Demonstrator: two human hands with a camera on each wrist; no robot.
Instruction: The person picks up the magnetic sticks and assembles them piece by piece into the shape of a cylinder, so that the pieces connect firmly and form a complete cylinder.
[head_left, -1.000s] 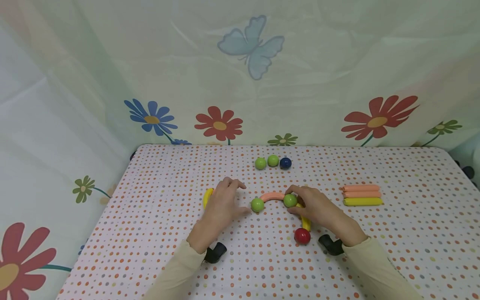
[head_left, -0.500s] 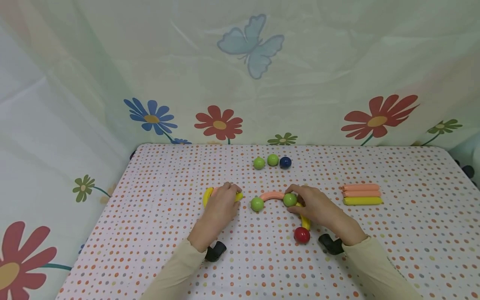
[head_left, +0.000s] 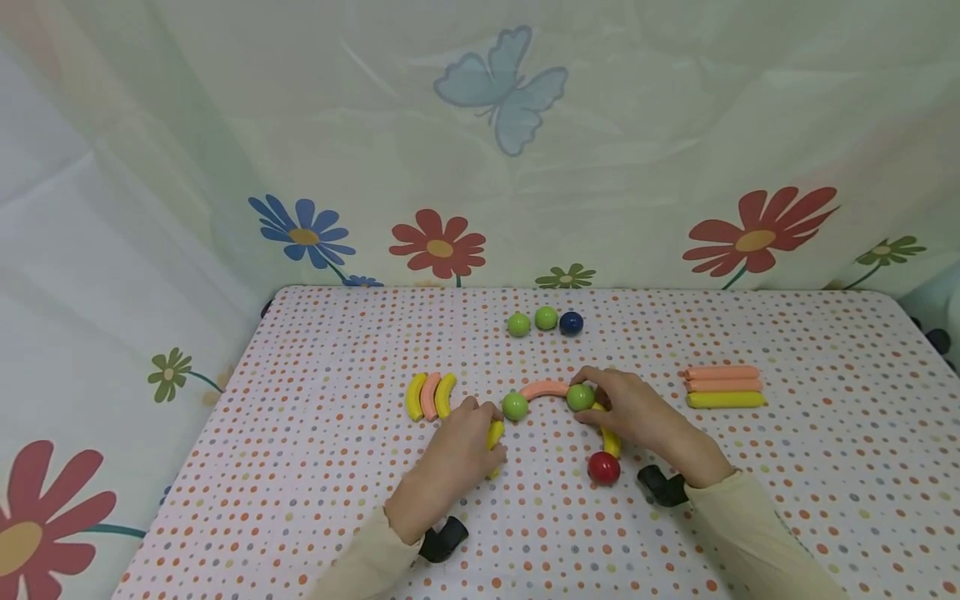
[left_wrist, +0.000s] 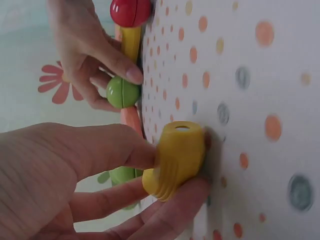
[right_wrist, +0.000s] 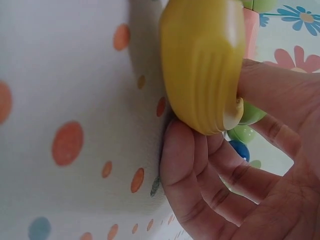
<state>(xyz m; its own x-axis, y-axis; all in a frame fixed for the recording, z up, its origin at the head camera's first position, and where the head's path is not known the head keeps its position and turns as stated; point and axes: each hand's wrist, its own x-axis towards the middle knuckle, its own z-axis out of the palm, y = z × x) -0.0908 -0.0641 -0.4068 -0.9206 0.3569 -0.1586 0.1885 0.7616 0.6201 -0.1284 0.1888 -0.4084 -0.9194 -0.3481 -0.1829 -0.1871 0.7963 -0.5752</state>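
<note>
My left hand [head_left: 453, 454] pinches a yellow curved rod [left_wrist: 182, 152] between thumb and fingers, just left of a joined chain. The chain runs from a green ball [head_left: 515, 406] through a pink curved rod [head_left: 545, 389] to a second green ball [head_left: 581, 397], then a yellow curved rod [head_left: 611, 442] and a red ball [head_left: 603, 468]. My right hand [head_left: 637, 412] grips the second green ball with thumb and fingers. In the right wrist view, the chain's yellow rod [right_wrist: 202, 65] hides much of that ball.
Left of the chain lie two yellow curved rods [head_left: 417, 397] with a pink curved rod [head_left: 431, 396] between them. Two loose green balls [head_left: 546, 317] and a dark blue ball [head_left: 572, 323] sit behind. Straight pink rods [head_left: 722, 373] and a yellow straight rod [head_left: 726, 400] lie at right.
My left hand has reached to the curved rods, taken a yellow one and carried it right and nearer to me. My right hand stays on the green ball.
</note>
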